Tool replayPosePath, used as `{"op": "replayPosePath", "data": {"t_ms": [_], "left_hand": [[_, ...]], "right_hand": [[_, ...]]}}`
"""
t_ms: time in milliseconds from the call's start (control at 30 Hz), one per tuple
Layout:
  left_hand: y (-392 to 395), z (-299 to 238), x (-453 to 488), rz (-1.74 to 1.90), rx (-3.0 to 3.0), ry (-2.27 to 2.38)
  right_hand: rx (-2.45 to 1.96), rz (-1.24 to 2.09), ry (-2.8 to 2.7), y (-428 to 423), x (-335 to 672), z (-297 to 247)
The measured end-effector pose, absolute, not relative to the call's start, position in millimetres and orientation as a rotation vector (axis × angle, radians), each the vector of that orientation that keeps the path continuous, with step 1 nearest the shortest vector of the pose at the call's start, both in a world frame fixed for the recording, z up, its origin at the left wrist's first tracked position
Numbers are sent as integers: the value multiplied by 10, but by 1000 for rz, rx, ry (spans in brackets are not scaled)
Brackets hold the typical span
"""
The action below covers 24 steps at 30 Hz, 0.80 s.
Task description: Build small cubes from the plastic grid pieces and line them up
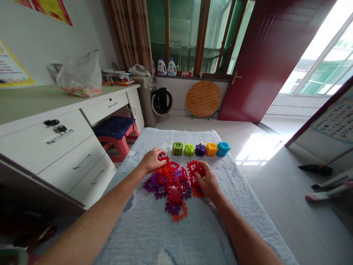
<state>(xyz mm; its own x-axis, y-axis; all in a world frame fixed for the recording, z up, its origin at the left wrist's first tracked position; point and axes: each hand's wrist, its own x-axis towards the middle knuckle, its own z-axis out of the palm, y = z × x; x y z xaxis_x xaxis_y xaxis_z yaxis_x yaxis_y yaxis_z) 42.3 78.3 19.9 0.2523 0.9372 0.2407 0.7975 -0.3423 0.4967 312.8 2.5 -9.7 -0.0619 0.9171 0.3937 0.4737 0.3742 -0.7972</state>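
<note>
A heap of flat plastic lattice tiles [172,184], red, purple and orange, lies on a pale blue cloth-covered table [154,228]. My left hand [151,160] rests at the heap's far left edge, fingers curled on a red tile [164,159]. My right hand [208,180] sits at the heap's right side, pinching a partly built red tile piece [194,170]. Beyond the heap stands a row of finished cubes: two green [183,149], a purple [200,149], an orange [211,148] and a blue one [223,148].
A white desk with drawers [68,147] runs along the left, with a plastic bag [79,75] on top and a red stool [118,134] under it. A washing machine [154,99], a round wooden tabletop [203,98] and a dark red door [264,59] stand behind.
</note>
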Motion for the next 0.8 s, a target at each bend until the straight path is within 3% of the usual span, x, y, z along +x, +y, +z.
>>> {"op": "replayPosePath", "data": {"t_ms": [300,500,800], "left_hand": [[555,321,432,741,2171,1490],[259,418,521,789,2389,1505],[-128,593,451,488,2393,1269]], "right_hand": [[-1055,546,-1950,-71,3090,62],[-1032,345,-2234,-231,2985,157],[-1042,333,-2417,-340,2735,180]]}}
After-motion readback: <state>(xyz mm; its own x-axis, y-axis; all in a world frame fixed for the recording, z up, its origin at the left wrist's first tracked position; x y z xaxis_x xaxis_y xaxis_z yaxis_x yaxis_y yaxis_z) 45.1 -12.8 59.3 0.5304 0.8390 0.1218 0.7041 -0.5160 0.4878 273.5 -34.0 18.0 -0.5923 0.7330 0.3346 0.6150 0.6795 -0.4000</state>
